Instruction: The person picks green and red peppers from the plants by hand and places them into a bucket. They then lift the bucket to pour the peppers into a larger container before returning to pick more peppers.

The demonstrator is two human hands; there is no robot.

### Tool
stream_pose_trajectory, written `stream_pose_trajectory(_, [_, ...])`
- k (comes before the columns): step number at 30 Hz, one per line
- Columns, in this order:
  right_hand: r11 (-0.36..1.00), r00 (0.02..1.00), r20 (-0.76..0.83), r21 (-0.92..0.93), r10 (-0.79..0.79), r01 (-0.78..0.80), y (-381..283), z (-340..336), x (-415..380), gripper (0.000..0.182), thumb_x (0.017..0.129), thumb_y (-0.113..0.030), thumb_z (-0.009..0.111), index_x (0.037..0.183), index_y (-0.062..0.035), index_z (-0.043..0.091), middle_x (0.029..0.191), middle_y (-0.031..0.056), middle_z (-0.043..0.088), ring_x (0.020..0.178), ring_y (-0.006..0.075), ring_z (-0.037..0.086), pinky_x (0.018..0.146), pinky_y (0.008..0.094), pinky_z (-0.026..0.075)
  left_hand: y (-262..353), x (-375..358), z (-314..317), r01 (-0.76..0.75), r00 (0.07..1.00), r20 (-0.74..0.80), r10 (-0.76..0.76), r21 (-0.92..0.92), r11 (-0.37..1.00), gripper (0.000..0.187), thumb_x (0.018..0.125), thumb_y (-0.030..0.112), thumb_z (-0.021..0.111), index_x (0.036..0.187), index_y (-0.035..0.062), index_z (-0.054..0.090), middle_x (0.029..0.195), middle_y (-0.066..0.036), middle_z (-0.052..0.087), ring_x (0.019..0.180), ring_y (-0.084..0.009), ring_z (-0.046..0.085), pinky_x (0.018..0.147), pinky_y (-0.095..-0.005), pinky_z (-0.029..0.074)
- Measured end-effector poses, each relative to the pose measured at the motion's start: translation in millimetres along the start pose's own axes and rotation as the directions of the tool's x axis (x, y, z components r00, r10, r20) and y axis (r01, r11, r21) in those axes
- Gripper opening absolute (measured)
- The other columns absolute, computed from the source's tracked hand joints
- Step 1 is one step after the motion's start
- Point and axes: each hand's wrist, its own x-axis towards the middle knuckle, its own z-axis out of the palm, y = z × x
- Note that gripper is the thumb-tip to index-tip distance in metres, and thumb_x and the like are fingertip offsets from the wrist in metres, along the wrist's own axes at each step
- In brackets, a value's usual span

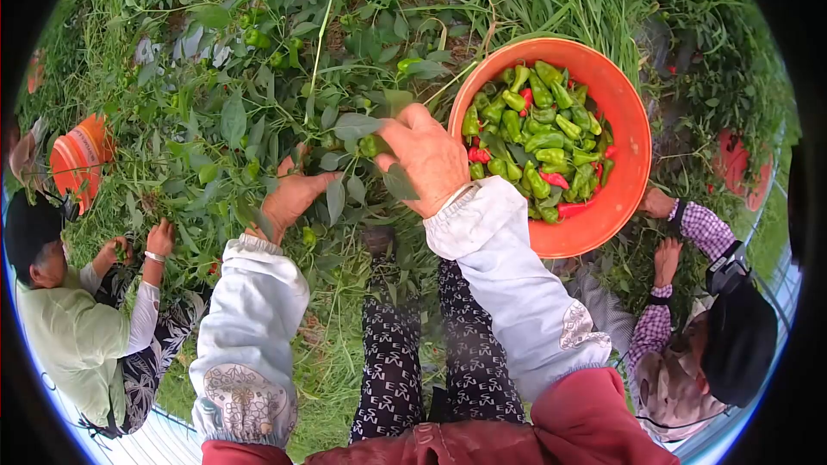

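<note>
My right hand (424, 159) is over the pepper plant (284, 112), just left of the bucket. Its thumb and fingers close round a small green pepper (369, 145) among the leaves. Lower left, my left hand (291, 202) reaches into the foliage with its thumb stretched out and apart from the fingers, which leaves partly cover. I see nothing held in it. The orange bucket (635, 151) stands beside my right hand, with many green peppers (551, 138) and a few red peppers (571, 210) in it.
A person (73, 319) crouches at the left near another orange bucket (82, 159). At the right, a second person (689, 336) has both hands in the plants. Tall grass (568, 0) grows behind the bucket. My legs (388, 353) are below my hands.
</note>
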Motion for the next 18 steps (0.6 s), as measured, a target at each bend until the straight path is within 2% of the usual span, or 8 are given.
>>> stream_pose_trajectory(1, [0.999, 1.000, 0.018, -0.046, 0.011, -0.010, 1.3, -0.6, -2.4, 0.032, 0.070, -0.010, 0.067, 0.100, -0.0087, 0.056, 0.100, 0.0114, 0.051, 0.085, 0.0344, 0.056, 0.070, 0.0405, 0.047, -15.6, 0.9, 2.1, 0.002, 1.000, 0.003, -0.002, 0.000, 1.000, 0.058, 0.074, 0.021, 0.071, 0.125, 0.0031, 0.047, 0.123, -0.012, 0.049, 0.106, -0.0211, 0.052, 0.091, -0.0306, 0.040])
stream_pose_trajectory(3, [0.998, 0.998, 0.039, 0.019, 0.052, -0.053, -2.5, -2.4, -15.5, 0.029, 0.070, -0.013, 0.067, 0.097, -0.0082, 0.055, 0.096, 0.0123, 0.055, 0.084, 0.0345, 0.057, 0.070, 0.0411, 0.047, -48.0, 2.1, 4.0, -0.164, 0.982, -0.026, 0.186, -0.603, 0.781, 0.062, 0.076, 0.018, 0.072, 0.130, 0.0079, 0.043, 0.116, -0.007, 0.057, 0.107, -0.0198, 0.053, 0.093, -0.0321, 0.039])
stream_pose_trajectory(7, [0.958, 0.897, 0.401, 0.126, 0.187, -0.256, -16.0, 11.2, -54.7, 0.032, 0.073, -0.025, 0.063, 0.099, -0.0092, 0.054, 0.078, 0.0144, 0.063, 0.073, 0.0355, 0.060, 0.066, 0.0435, 0.048, -31.0, 1.9, 0.0, 0.107, 0.992, 0.122, -0.041, -0.607, 0.788, 0.071, 0.077, 0.017, 0.071, 0.136, 0.0074, 0.032, 0.121, -0.008, 0.053, 0.109, -0.0175, 0.052, 0.089, -0.0305, 0.043])
stream_pose_trajectory(9, [0.886, 0.877, 0.443, 0.310, 0.185, -0.343, -22.7, 12.8, -70.5, 0.033, 0.073, -0.026, 0.060, 0.100, -0.0080, 0.057, 0.079, 0.0133, 0.065, 0.072, 0.0335, 0.062, 0.066, 0.0420, 0.049, -30.1, -0.8, 2.9, -0.077, 0.996, 0.023, 0.084, -0.201, 0.977, 0.065, 0.080, 0.014, 0.068, 0.135, 0.0061, 0.034, 0.126, -0.007, 0.049, 0.112, -0.0180, 0.049, 0.093, -0.0307, 0.041])
stream_pose_trajectory(12, [0.804, 0.808, 0.580, 0.431, 0.102, -0.411, -23.8, 8.2, -81.3, 0.032, 0.072, -0.025, 0.062, 0.100, -0.0086, 0.059, 0.075, 0.0095, 0.064, 0.067, 0.0275, 0.062, 0.064, 0.0363, 0.048, -35.4, -7.2, 14.2, -0.290, 0.944, 0.017, 0.330, -0.438, 0.851, 0.047, 0.082, 0.011, 0.063, 0.126, 0.0058, 0.047, 0.114, -0.002, 0.057, 0.104, -0.0132, 0.051, 0.093, -0.0294, 0.038])
stream_pose_trajectory(15, [0.706, 0.700, 0.682, 0.602, -0.212, -0.372, -39.6, 3.8, -99.2, 0.036, 0.074, -0.014, 0.066, 0.109, -0.0101, 0.057, 0.076, 0.0063, 0.062, 0.069, 0.0142, 0.060, 0.065, 0.0280, 0.047, -3.8, -16.6, 6.1, -0.279, 0.934, 0.155, 0.321, -0.245, 0.928, 0.047, 0.083, 0.016, 0.064, 0.127, 0.0057, 0.047, 0.113, -0.003, 0.057, 0.103, -0.0135, 0.051, 0.093, -0.0296, 0.038])
stream_pose_trajectory(16, [0.675, 0.709, 0.681, 0.612, -0.185, -0.412, -40.5, 6.6, -105.5, 0.037, 0.075, -0.013, 0.066, 0.110, -0.0094, 0.056, 0.078, 0.0061, 0.062, 0.070, 0.0136, 0.060, 0.064, 0.0272, 0.047, -49.2, 3.6, 15.6, -0.421, 0.887, 0.064, 0.457, -0.295, 0.858, 0.046, 0.084, 0.019, 0.064, 0.126, 0.0064, 0.047, 0.113, -0.003, 0.058, 0.103, -0.0136, 0.051, 0.093, -0.0298, 0.038])
stream_pose_trajectory(18, [0.643, 0.716, 0.678, 0.624, -0.164, -0.444, -36.9, 9.3, -107.8, 0.037, 0.076, -0.012, 0.065, 0.111, -0.0087, 0.055, 0.079, 0.0058, 0.061, 0.071, 0.0129, 0.060, 0.064, 0.0264, 0.046, -5.0, -13.2, 8.7, -0.294, 0.941, 0.088, 0.327, -0.270, 0.917, 0.044, 0.085, 0.018, 0.063, 0.124, 0.0059, 0.049, 0.114, -0.003, 0.057, 0.104, -0.0131, 0.051, 0.092, -0.0290, 0.038])
